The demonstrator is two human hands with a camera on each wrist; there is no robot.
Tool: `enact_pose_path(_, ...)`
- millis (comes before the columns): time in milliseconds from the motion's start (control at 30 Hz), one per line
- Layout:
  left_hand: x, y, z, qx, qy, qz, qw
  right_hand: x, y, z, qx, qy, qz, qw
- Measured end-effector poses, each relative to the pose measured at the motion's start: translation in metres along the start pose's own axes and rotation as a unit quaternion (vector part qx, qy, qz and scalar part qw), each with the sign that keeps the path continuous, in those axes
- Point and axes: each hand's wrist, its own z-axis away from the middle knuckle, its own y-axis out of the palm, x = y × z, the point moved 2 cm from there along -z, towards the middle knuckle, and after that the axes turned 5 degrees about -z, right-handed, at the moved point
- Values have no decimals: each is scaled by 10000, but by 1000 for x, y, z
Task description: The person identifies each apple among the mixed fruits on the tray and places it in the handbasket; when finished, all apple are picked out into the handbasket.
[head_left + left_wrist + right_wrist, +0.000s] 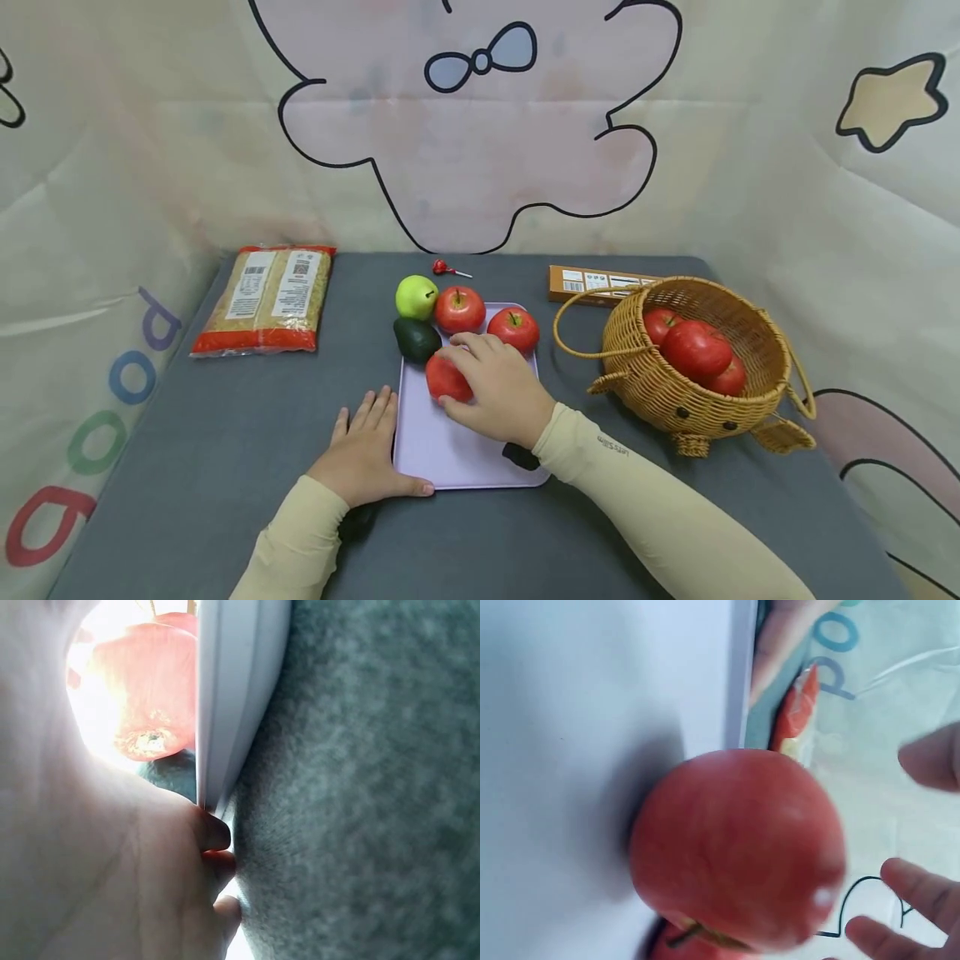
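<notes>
The round red apple [447, 381] is at the left of the lilac rectangular tray [465, 458], just beside the dark green oval avocado [417, 340]; it looks firm, light and apt to roll, best cupped round its widest part. The right hand [500, 390] spreads thumb and fingers about it, gaps showing, without gripping, while the left hand [363, 458] lies straight-fingered along the tray's left edge, holding nothing.

The right hand [498, 390] partly hides 1 red apple [446, 380]; the bag labels [297, 285] are unreadably small.
</notes>
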Motion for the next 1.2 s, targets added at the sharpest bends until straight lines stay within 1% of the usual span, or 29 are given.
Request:
enact_pose_path(133, -7, -3, -1, -25, 93, -4, 10000, -4, 8, -3, 108, 250, 206, 9994)
enact_pose_path(267, -14, -6, -2, -14, 162, -10, 9999, -9, 12, -2, 271, 342, 499, 9978)
enact_pose_path(467, -17, -6, -4, -53, 286, 43, 9996, -14, 19, 1, 265, 293, 706, 9967)
enact_pose_path(600, -17, -7, -3, -59, 271, 107, 9996, -16, 22, -1, 240, 207, 726, 9969)
enact_pose_path(667, -15, -6, -2, -44, 235, 138, 9996, -14, 18, 0, 200, 139, 645, 9976)
enact_pose_path(733, -14, -6, -1, 0, 189, 120, 9997, -9, 9, 4, 101, 58, 456, 9989)
enact_pose_path(800, -13, -5, 1, 4, 159, 124, 9998, -2, -6, 11, -95, -5, 205, 9997)
enact_pose_path(867, -12, -5, 2, -1, 146, 135, 9998, 5, -26, 22, -318, -20, -53, 9995)
enact_pose_path(967, -9, -4, 3, -17, 135, 159, 9998, 9, -58, 39, -800, -86, -223, 9965)
enact_pose_path(1033, -7, -4, 4, 7, 122, 139, 9998, 6, -81, 51, -1106, -132, -181, 9936)
enact_pose_path(1100, -5, -4, 4, 23, 99, 128, 9999, -1, -104, 63, -1395, -148, -29, 9901)
enact_pose_path(1167, -3, -4, 5, 46, 74, 103, 9999, -12, -125, 73, -1570, -15, 151, 9875)
enact_pose_path(1200, -2, -4, 5, 55, 57, 79, 9999, -18, -135, 78, -1609, 135, 231, 9866)
